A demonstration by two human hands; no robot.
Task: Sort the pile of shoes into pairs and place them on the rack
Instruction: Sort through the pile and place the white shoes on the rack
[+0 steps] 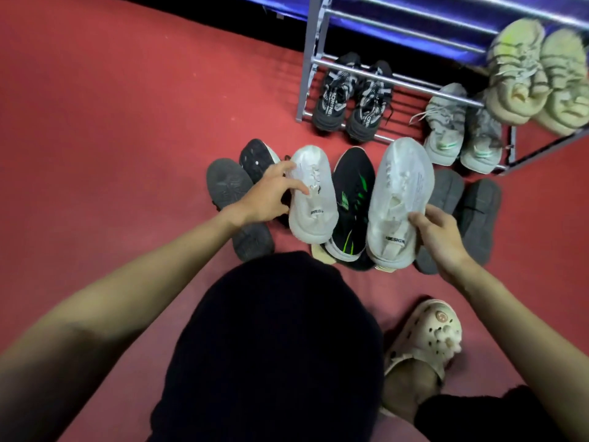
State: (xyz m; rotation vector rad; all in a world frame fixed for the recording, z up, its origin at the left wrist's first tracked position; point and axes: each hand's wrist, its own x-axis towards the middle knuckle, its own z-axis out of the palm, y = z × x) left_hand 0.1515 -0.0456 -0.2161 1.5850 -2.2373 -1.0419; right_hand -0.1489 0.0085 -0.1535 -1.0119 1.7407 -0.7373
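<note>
While we crouch over the red carpet floor [127, 122], both bare forearms reach forward from the lower corners. Our left hand [264, 199] is extended, wrist straight, fingers spread over the laces and thumb side at the edge of the left white mesh sneaker [314, 202]; whether they clamp it we cannot tell. Our right hand [441, 237] curls its fingers round the heel side of the right white mesh sneaker [398, 199], gripping it, toe pointing away.

Between the two lies a black sneaker with green streaks [352, 205]. Dark grey shoes, soles up, lie at the left [232, 202] and at the right [478, 215].

On the grey metal tube rack [398, 79]: a black-and-white patterned pair [350, 97] and a pale grey pair [459, 132] on the lowest tier, a cream knit pair [538, 74] above at the right.

A cream perforated clog [430, 333] is on our right foot.
</note>
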